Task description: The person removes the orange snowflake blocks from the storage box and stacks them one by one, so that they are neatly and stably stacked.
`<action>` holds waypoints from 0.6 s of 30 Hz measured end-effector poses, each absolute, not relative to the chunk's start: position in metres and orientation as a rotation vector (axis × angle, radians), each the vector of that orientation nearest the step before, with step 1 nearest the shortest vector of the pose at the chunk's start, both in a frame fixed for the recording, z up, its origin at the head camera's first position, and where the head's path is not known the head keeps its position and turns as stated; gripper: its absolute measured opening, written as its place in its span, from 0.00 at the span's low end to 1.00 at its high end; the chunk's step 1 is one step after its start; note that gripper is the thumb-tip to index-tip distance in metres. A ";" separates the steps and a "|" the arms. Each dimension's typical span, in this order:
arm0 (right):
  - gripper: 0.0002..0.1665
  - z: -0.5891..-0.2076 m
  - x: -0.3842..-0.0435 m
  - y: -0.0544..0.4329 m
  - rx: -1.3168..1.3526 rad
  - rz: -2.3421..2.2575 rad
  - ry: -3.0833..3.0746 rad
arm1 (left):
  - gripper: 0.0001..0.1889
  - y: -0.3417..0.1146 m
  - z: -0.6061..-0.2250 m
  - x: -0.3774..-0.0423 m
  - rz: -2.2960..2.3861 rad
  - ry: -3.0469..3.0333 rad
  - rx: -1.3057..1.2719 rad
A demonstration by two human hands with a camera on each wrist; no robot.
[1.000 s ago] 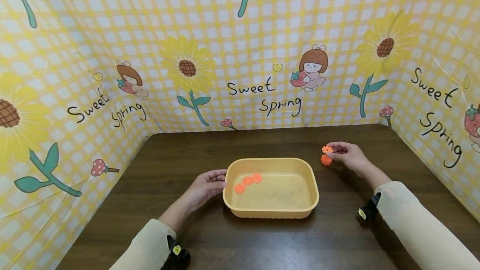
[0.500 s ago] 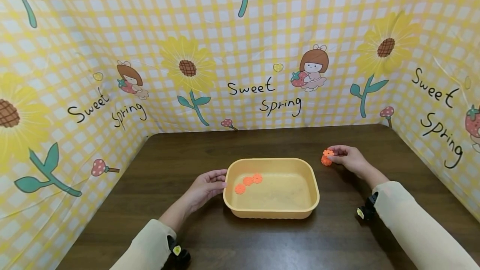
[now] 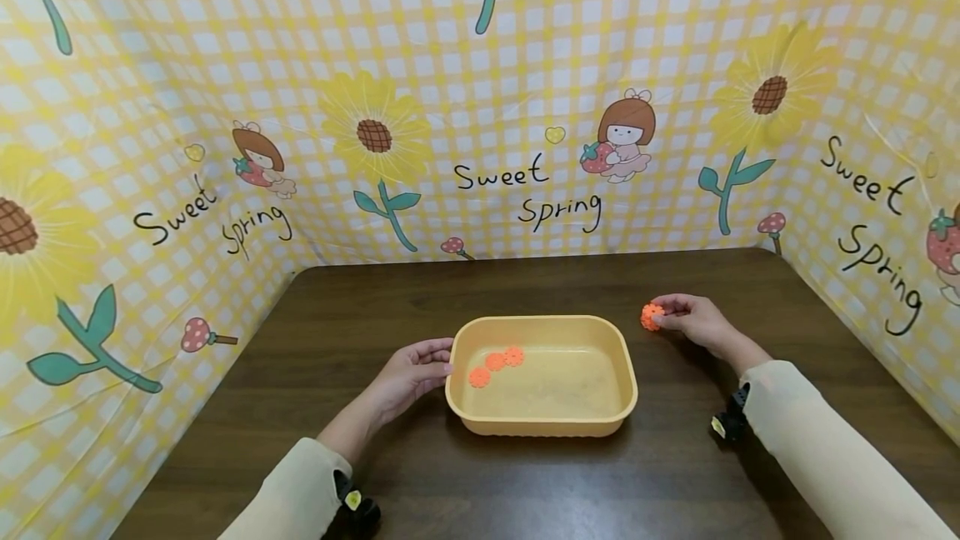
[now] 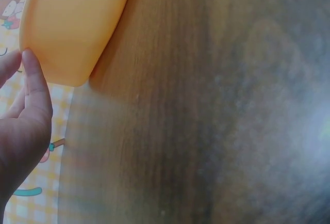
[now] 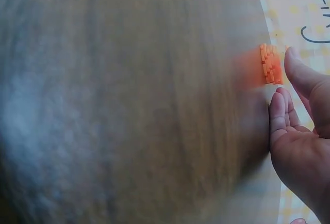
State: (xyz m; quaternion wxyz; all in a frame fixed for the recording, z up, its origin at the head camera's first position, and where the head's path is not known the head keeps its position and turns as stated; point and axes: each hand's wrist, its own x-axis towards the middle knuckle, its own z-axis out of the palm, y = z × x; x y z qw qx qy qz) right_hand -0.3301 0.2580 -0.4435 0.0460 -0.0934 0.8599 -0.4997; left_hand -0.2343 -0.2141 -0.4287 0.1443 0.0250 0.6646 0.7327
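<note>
A yellow plastic basin (image 3: 542, 429) stands mid-table, holding three orange flower-shaped discs (image 3: 496, 362) near its left end. My left hand (image 3: 408, 377) pinches the basin's left rim between thumb and fingers; the left wrist view shows the fingertips at the edge of the basin wall (image 4: 77, 33). To the right of the basin, my right hand (image 3: 699, 322) pinches an orange flower-shaped disc (image 3: 652, 315), which overlaps another orange disc beneath it. From the right wrist, a small stack of orange discs (image 5: 271, 65) shows edge-on beside the thumb.
The dark brown wooden table (image 3: 517, 482) reflects light near its front. A yellow checked cloth (image 3: 480, 90) printed with sunflowers and lettering hangs behind and along both sides. Small black cameras (image 3: 729, 423) sit at both wrists, below the pale sleeves.
My right hand has come down slightly, bringing the pinched disc from above onto the lower orange disc, so the two now overlap. My left hand and the basin have stayed put.
</note>
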 end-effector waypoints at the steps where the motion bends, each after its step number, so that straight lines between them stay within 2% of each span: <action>1: 0.28 -0.443 -0.330 0.258 -0.281 -1.526 2.625 | 0.29 -0.214 -0.429 -0.234 2.115 1.914 0.070; 18: 0.25 -0.449 -0.335 0.258 -0.266 -1.445 2.666 | 0.28 -0.215 -0.429 -0.234 2.104 1.921 0.081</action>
